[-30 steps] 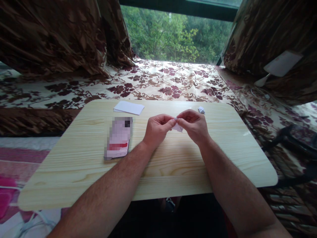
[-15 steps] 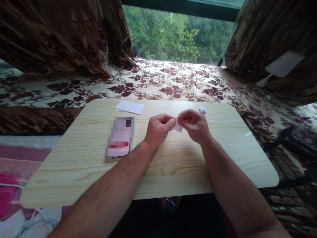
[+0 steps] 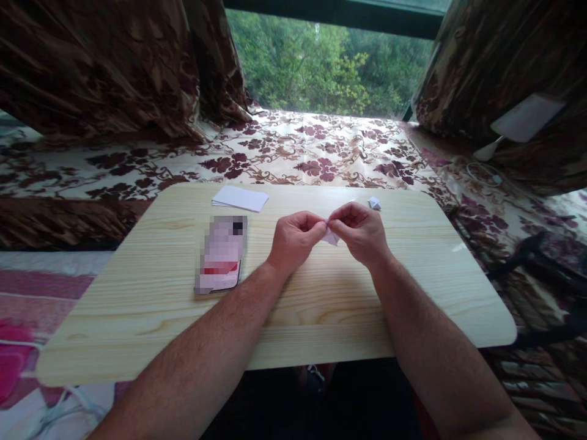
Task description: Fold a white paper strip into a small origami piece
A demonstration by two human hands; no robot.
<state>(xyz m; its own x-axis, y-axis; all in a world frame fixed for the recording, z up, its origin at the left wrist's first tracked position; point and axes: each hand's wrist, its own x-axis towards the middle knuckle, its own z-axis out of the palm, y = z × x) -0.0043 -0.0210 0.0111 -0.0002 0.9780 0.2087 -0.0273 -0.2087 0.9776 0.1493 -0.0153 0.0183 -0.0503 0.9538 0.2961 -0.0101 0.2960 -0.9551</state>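
Note:
Over the middle of the table, my left hand and my right hand meet fingertip to fingertip. Both pinch a small folded piece of white paper at its upper part. Its lower flap shows below the fingers, pointing down; the top is covered by thumbs and forefingers. Beyond my right hand lies a small folded paper shape. To the left of my left hand are a stack of white paper sheets and, nearer to me, a phone with a blurred-out screen.
The light wood-grain table has rounded corners. A flower-patterned cloth covers the ledge behind it, below a window. A white lamp stands at the right. White cables and a pink object lie at the lower left.
My fingertips have drawn slightly closer together at the top of the paper, covering more of it. Everything else stays where it was.

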